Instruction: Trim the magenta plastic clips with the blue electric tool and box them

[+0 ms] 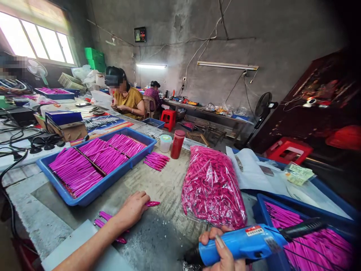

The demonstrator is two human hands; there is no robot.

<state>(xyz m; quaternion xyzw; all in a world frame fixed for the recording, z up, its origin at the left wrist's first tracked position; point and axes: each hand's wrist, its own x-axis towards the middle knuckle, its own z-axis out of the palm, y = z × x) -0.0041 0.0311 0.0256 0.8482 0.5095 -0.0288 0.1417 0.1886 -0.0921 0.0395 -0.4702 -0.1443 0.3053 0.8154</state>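
The left hand (135, 209) lies palm down on the desk (166, 233), left of the bag of pink parts (213, 186). Its fingers are curled over a pink pen piece (152, 203) whose tip pokes out beyond them. The right hand (222, 250), just below the bag, is wrapped tight round a blue power tool (245, 242) with its dark nose pointing left. If that nose swung toward the left hand, fingers could be caught. A nudge of the wrist could roll the loose pink pieces (105, 215) off the desk's near edge.

Right of the bag, a blue tray (259, 210) holds magenta barrels under the tool's rear end, which might disturb them. Left of the bag and farther back, a larger blue tray (84, 199) holds magenta barrels in three divided batches. Behind the bag stand a lidded white cup (165, 143) and a red bottle (177, 144).
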